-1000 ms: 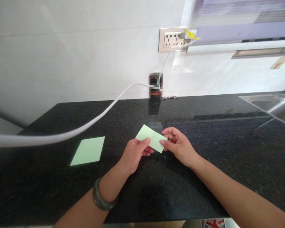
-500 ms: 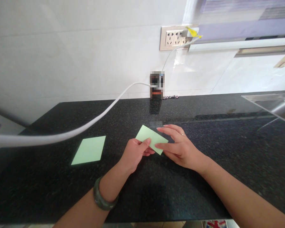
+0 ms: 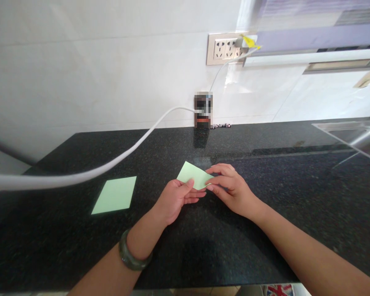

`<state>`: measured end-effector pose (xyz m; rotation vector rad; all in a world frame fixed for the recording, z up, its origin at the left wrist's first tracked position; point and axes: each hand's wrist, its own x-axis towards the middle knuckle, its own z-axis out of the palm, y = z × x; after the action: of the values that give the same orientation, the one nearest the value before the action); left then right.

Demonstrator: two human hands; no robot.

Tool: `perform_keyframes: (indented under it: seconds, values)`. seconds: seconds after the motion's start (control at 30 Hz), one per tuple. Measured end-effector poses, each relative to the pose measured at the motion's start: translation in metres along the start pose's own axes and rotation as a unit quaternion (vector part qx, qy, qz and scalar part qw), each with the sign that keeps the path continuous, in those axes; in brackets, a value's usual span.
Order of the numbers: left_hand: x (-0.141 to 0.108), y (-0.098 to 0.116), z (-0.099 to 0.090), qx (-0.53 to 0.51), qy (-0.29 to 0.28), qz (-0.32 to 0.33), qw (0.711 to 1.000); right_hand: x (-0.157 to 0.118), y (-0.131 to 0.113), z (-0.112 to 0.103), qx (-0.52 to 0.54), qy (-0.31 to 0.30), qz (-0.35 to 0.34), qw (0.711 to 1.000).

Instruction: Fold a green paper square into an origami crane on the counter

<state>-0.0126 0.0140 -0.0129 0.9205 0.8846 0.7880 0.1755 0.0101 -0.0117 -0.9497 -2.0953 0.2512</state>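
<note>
A light green sheet of paper (image 3: 193, 173) is held between my two hands above the dark counter. My left hand (image 3: 174, 200) grips its lower left side, thumb on top and fingers underneath. With thumb and fingers, my right hand (image 3: 232, 187) pinches the right end of the sheet, which bends there; that corner is hidden by the fingers. A second light green sheet (image 3: 115, 195) lies flat on the counter to the left of my left hand.
A white cable (image 3: 111, 165) runs from the left edge to a pixelated upright object (image 3: 203, 110) by the wall. Behind it is a wall socket (image 3: 225, 49) with a plug. A metal sink (image 3: 365, 137) is set in the black counter (image 3: 283, 176) at right.
My right hand's fingers have closed on the right end of the held sheet, which now curves instead of lying straight. My left hand keeps its grip.
</note>
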Motion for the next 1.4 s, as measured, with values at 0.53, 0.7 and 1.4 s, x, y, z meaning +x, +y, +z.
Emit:
perform_keyframes:
  seconds: [0.53, 0.7, 1.4]
  values:
    - [-0.003, 0.0, 0.004, 0.079, 0.0, -0.008, 0.997, -0.001, -0.005, 0.013, 0.109, 0.045, 0.153, 0.981]
    - [-0.002, -0.001, 0.003, 0.105, 0.021, -0.02, 0.994, -0.001, -0.005, 0.012, 0.109, 0.042, 0.145, 0.983]
    - [-0.002, -0.003, 0.006, 0.151, 0.049, 0.024, 0.987, -0.001, -0.005, 0.012, 0.105, 0.05, 0.168, 0.979]
